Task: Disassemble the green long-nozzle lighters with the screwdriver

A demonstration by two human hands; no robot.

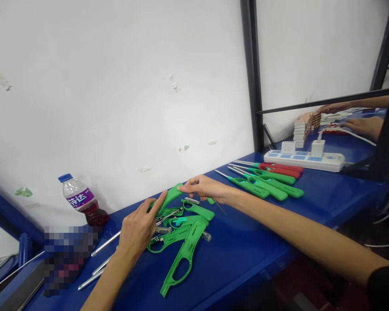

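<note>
My left hand (pixel 139 226) is closed round a green lighter handle (pixel 170 197) above the pile of parts. The fingertips of my right hand (pixel 201 188) touch the far right end of that handle. Below lie green half shells (pixel 183 255) with trigger loops, a turquoise piece (pixel 180 221) and small clear cylinders (pixel 206 236). Metal tubes (pixel 106 244) lie to the left, partly behind my left forearm. A thin wire (pixel 221 208) shows under my right wrist. Whether my right fingers hold anything small is hidden.
Assembled green lighters (pixel 269 188) and red ones (pixel 280 168) lie at the right, before a white power strip (pixel 306 160). A bottle (pixel 82 199) stands back left. Another person's hands (pixel 365 125) work beyond the black frame (pixel 254 77).
</note>
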